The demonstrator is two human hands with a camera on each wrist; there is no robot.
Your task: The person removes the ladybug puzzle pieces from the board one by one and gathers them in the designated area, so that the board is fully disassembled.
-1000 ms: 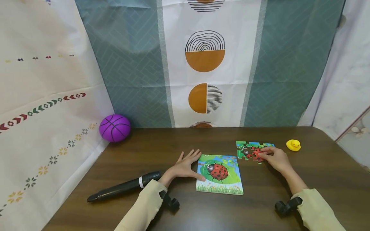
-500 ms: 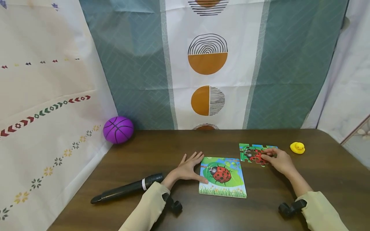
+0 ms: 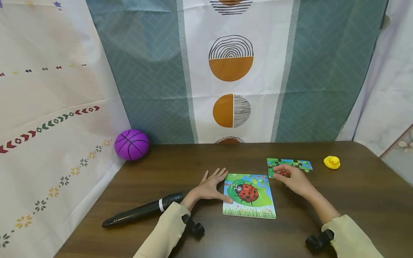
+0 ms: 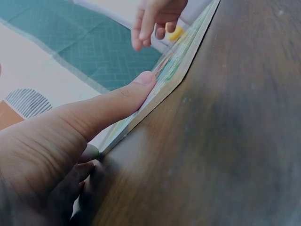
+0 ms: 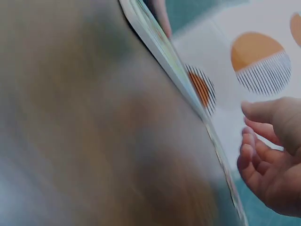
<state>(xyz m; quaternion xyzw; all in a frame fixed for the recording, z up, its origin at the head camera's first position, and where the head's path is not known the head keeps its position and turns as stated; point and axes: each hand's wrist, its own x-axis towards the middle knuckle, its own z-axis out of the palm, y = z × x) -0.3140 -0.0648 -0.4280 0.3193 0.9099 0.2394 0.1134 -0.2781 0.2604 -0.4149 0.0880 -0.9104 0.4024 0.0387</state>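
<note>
A ladybug picture puzzle board (image 3: 255, 212) lies flat on the table. My left hand (image 3: 209, 188) rests at its left side with fingers spread; in the left wrist view the thumb (image 4: 117, 101) lies on top of the board and the other fingers are beside its edge. To the board's right, several joined jigsaw pieces (image 3: 304, 165) lie on the table. Over their near part hovers my right hand (image 3: 293, 181), fingers bent loosely, hiding some pieces. The right wrist view shows a gap between that hand's thumb (image 5: 258, 111) and fingers, with nothing in it.
A yellow rubber duck (image 3: 331, 162) sits right of the pieces. The purple ball (image 3: 131, 144) stands at the table's back left corner. A black marker-shaped object (image 3: 138, 212) with a white band lies left of the left forearm. Patterned cloths (image 3: 155, 71) hang behind.
My right hand has come away from the jigsaw pieces and shifted left, uncovering the right-hand pieces. The left hand stays on the board.
</note>
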